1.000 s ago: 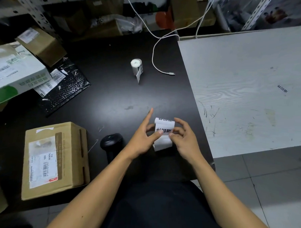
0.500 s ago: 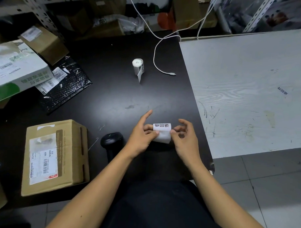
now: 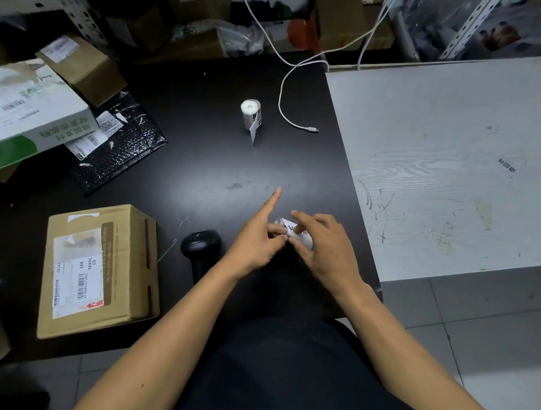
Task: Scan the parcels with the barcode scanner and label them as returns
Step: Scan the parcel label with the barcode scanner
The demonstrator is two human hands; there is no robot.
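Both hands meet over the black tabletop (image 3: pixel 202 178) | left hand (image 3: pixel 255 241) pinches a printed label strip (image 3: pixel 294 231), forefinger sticking out straight | right hand (image 3: pixel 323 246) pinches the same strip | barcode scanner (image 3: pixel 200 248) lies just left of the hands | cardboard parcel (image 3: pixel 98 269) farther left | label roll (image 3: pixel 251 115) upright, well beyond.

Matt cardboard box (image 3: pixel 100 269); glossy black bubble mailer (image 3: pixel 121 150).
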